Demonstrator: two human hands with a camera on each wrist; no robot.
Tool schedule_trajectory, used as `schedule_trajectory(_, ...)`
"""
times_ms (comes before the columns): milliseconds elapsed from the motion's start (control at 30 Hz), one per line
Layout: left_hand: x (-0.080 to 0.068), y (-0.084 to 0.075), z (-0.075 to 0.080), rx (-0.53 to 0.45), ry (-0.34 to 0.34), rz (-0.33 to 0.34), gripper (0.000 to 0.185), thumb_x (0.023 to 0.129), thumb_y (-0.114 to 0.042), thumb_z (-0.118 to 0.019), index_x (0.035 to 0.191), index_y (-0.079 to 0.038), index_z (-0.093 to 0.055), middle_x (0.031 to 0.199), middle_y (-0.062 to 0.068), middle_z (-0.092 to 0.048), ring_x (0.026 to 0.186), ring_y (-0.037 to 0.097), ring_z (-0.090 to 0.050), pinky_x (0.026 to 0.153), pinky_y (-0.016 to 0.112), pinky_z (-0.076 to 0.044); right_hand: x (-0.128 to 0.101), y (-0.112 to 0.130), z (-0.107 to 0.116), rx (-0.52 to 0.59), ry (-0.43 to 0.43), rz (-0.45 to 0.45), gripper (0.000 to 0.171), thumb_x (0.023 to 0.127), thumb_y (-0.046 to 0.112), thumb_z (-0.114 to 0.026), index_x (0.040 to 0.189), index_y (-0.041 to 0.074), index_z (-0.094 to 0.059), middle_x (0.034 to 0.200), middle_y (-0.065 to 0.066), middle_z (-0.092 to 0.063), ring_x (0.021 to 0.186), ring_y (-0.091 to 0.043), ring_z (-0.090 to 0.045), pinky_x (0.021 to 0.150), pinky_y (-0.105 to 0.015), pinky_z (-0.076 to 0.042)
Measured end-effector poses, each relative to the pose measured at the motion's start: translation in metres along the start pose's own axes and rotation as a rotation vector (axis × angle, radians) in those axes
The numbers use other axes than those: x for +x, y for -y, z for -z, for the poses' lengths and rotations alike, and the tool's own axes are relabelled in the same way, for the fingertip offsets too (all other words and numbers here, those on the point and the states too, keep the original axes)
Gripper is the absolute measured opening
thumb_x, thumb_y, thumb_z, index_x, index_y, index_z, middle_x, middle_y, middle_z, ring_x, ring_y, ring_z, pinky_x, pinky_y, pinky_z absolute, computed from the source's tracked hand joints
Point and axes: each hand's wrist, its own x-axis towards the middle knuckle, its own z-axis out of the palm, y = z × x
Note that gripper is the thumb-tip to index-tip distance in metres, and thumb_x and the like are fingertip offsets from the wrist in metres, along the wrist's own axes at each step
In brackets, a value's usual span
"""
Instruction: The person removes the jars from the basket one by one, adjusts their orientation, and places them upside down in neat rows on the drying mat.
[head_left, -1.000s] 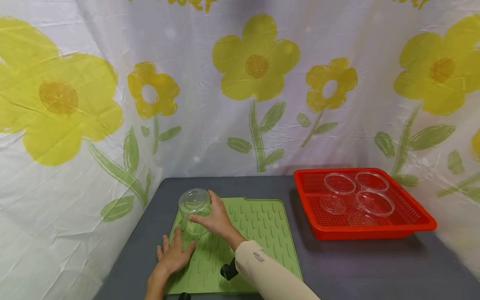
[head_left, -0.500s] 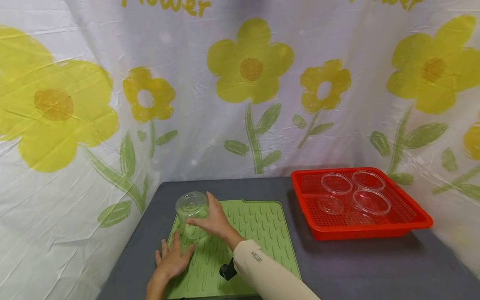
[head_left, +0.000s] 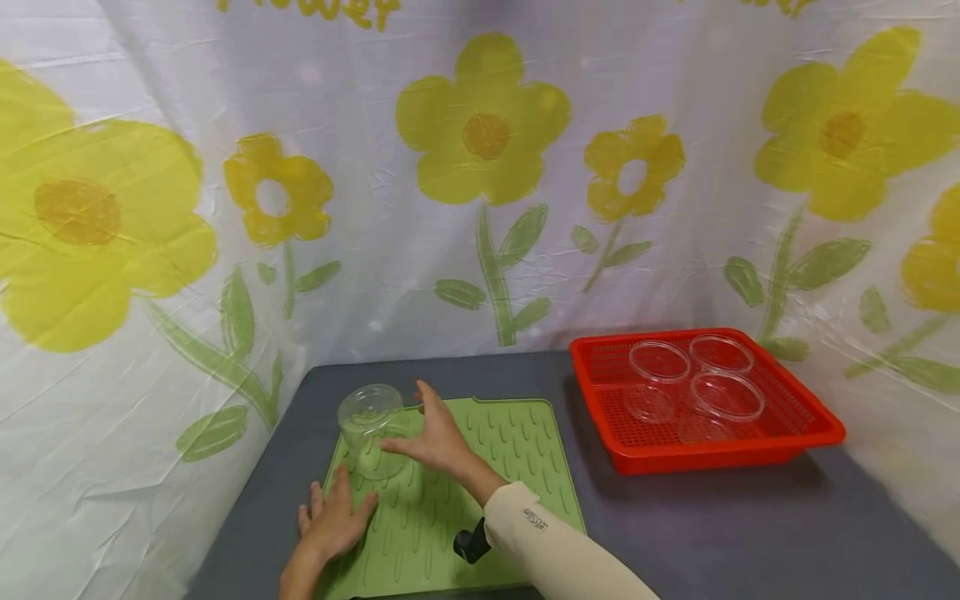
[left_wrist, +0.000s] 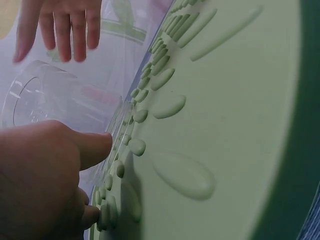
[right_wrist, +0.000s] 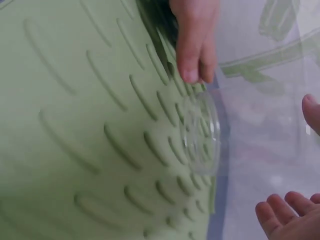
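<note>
A clear plastic cup (head_left: 371, 429) stands upside down on the far left part of a green ridged mat (head_left: 465, 483). Its rim (right_wrist: 200, 135) sits on the mat in the right wrist view. My right hand (head_left: 435, 437) is just right of the cup, thumb and fingers spread, with a gap to the wall. My left hand (head_left: 330, 521) is low at the mat's left side, fingers extended, just in front of the cup. In the left wrist view, the left thumb (left_wrist: 95, 148) overlaps the cup's lower rim.
A red plastic basket (head_left: 705, 458) stands on the grey table (head_left: 675, 533) to the right. Inside are several clear cups (head_left: 727, 396). Behind the table hangs a white curtain (head_left: 375, 250) with yellow flowers.
My right hand has let go of the cup and drawn back to its right. The cup stays on the mat, and the left hand stays near it. The head view has turned slightly right.
</note>
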Motion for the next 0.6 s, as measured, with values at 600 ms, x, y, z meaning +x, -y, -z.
schedule_trajectory(600, 0.006, 0.007, -0.001, -0.020, 0.057, 0.004, 0.108, 0.100, -0.052, -0.057, 0.158, 0.008, 0.011, 0.159, 0.043, -0.001, 0.145, 0.064, 0.019, 0.111, 0.079, 0.015, -0.049, -0.030, 0.109, 0.016, -0.212, 0.125, 0.076, 0.093, 0.018, -0.077, 0.155, 0.003, -0.036, 0.143, -0.021, -0.057, 0.127, -0.038, -0.058, 0.103, -0.057, -0.050)
